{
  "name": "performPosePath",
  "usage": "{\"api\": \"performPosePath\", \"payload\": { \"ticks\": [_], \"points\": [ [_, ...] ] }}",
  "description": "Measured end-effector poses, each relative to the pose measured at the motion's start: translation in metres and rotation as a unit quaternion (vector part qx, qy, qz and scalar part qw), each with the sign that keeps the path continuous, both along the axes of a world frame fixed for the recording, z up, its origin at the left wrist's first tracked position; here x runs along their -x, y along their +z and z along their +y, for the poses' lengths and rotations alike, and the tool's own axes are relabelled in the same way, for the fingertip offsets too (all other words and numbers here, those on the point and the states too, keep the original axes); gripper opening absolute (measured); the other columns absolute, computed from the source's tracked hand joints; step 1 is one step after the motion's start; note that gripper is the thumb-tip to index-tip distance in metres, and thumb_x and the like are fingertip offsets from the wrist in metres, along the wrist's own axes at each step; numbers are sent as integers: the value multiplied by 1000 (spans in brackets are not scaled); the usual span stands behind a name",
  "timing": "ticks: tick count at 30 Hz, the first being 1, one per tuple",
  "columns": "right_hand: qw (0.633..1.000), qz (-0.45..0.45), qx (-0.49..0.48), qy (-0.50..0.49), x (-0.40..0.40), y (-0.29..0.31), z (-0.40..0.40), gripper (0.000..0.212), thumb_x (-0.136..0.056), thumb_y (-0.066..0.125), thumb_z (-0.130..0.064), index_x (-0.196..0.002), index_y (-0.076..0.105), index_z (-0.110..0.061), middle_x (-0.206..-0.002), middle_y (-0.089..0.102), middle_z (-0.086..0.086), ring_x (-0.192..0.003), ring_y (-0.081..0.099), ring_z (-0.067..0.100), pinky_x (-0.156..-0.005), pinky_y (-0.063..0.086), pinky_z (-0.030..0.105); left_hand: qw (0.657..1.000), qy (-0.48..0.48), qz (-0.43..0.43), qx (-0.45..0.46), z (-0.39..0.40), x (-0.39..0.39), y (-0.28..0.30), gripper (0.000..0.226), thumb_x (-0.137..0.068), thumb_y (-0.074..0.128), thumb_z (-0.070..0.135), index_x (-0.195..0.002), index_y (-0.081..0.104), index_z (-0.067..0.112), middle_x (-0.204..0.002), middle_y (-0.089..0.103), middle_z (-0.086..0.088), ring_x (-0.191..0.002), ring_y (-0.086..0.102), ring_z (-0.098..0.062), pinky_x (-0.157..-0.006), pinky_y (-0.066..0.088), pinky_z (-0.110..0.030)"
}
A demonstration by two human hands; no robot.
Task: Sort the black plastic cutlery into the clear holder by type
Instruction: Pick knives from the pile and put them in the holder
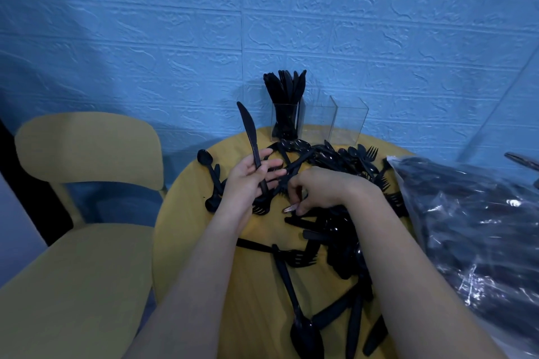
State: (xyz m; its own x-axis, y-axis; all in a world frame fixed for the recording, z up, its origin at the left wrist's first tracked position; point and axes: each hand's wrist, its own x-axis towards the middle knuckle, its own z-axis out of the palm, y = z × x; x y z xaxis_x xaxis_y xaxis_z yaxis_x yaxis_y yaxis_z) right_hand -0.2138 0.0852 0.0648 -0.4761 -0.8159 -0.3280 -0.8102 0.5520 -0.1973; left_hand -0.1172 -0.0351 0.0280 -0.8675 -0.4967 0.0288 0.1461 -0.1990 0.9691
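Note:
My left hand [250, 178] grips a black plastic knife [249, 131] by its handle, blade pointing up and away. My right hand [318, 189] reaches down into the pile of black cutlery [335, 213], its fingers curled and pinching a piece there; which piece I cannot tell. The clear holder [348, 122] stands at the table's far edge against the wall. Its left compartment is packed with upright black knives [287, 87]; the two compartments to the right look empty. Spoons, forks and knives lie scattered over the round yellow table [186, 230].
A yellow chair [84, 213] stands close to the table's left side. A clear plastic bag full of black cutlery [478, 227] takes up the right side. A blue textured wall [262, 9] is right behind the holder. A loose spoon [303, 329] lies near the front edge.

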Motion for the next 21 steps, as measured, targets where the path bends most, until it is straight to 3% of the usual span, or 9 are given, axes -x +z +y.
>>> {"api": "performPosePath", "payload": {
  "ticks": [3,7,12,14,17,21],
  "points": [
    [1000,-6,24,-8,3,-3,0,19,-83,71,-24,-95,57,-23,-95,51,-4,-90,50,16,-62,38,22,1000,6,6,-8,0,0,2,26,-99,41,2,-118,57,13,-100,70,-4,-83,71,-11,-75,56,-23],
    [1000,-22,-20,-2,5,0,3,39,-82,72,-24,-119,58,-20,-116,54,-3,-107,50,15,-84,41,25,1000,5,12,-9,0,0,3,28,-99,40,1,-119,57,11,-100,70,-4,-83,71,-10,-73,56,-21],
    [998,50,15,-23,5,13,19,29,-89,63,-35,-116,63,-26,-126,51,-3,-122,44,19,-102,34,35,1000,4,10,-9,1,0,1,28,-99,40,2,-119,57,12,-101,70,-4,-85,70,-12,-75,56,-22],
    [997,79,-14,-15,-2,13,28,42,-92,54,-44,-132,53,-29,-143,41,-3,-135,32,20,-111,22,42,1000,0,7,-5,1,0,1,29,-99,40,2,-120,57,12,-102,70,-5,-86,70,-12,-75,56,-22],
    [991,79,-107,-11,-12,1,43,59,-94,45,-51,-148,26,-33,-159,9,-8,-147,2,18,-117,1,46,1000,-3,1,-1,2,1,0,29,-100,40,2,-120,57,13,-103,70,-4,-88,70,-13,-76,56,-23],
    [990,60,-121,-43,-11,1,63,66,-93,48,-49,-150,17,-36,-160,2,-10,-147,-4,16,-117,-4,45,1000,-1,0,-3,2,0,0,28,-99,41,3,-119,58,14,-103,71,-4,-90,70,-14,-80,56,-26]
  ]
}}
